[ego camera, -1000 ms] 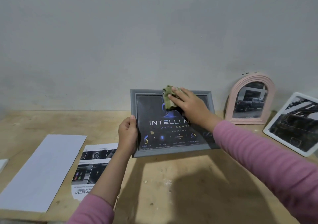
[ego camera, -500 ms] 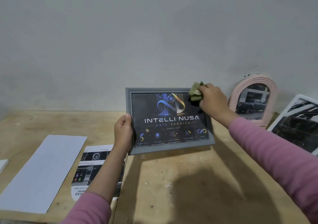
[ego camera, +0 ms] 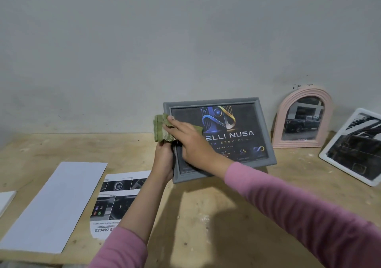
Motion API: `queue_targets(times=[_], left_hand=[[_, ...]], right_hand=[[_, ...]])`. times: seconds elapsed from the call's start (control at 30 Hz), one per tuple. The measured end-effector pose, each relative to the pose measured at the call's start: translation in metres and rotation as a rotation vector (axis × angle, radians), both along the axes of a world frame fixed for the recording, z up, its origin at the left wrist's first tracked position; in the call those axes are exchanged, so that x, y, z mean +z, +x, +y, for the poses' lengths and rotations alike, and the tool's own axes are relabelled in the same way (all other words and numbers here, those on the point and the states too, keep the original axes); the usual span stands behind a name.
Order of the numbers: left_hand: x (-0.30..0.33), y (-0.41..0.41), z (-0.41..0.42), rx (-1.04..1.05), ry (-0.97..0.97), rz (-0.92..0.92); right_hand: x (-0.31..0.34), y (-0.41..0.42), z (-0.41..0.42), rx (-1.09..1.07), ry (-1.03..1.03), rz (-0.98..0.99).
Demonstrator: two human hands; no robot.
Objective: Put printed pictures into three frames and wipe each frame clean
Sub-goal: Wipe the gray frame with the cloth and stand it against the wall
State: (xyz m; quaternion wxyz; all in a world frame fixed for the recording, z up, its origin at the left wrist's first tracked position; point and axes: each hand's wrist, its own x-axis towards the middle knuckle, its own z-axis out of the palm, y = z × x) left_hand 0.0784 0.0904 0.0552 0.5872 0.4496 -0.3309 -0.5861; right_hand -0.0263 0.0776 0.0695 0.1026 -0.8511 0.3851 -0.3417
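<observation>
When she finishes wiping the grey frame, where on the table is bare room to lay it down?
The widest bare wood lies in front of the grey frame, between the printed sheet and the white frame. Another patch lies behind the white paper, by the wall. The right rear is crowded: the pink arched frame and white frame stand close together.

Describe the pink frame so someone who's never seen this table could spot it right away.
Look along the grey wall at the back of the wooden table, towards the right. The pink frame leans there, between the grey frame and the white frame. It alone has an arched top, and it holds a dark truck photo.
</observation>
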Motion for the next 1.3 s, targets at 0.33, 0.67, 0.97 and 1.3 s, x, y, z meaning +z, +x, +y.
queue_targets(times=[0.33, 0.67, 0.97, 1.3], left_hand=[[-0.002, 0.021, 0.002, 0.146, 0.116, 0.386], [-0.002, 0.039, 0.007, -0.064, 0.299, 0.325], [-0.014, 0.042, 0.002, 0.01, 0.385, 0.37], [-0.013, 0.031, -0.015, 0.134, 0.328, 0.253]], right_hand=[[-0.019, 0.005, 0.029, 0.102, 0.103, 0.035], [-0.005, -0.006, 0.027, 0.266, 0.173, 0.202], [-0.012, -0.019, 0.031, 0.386, 0.203, 0.349], [-0.004, -0.061, 0.022, 0.255, -0.339, 0.708]])
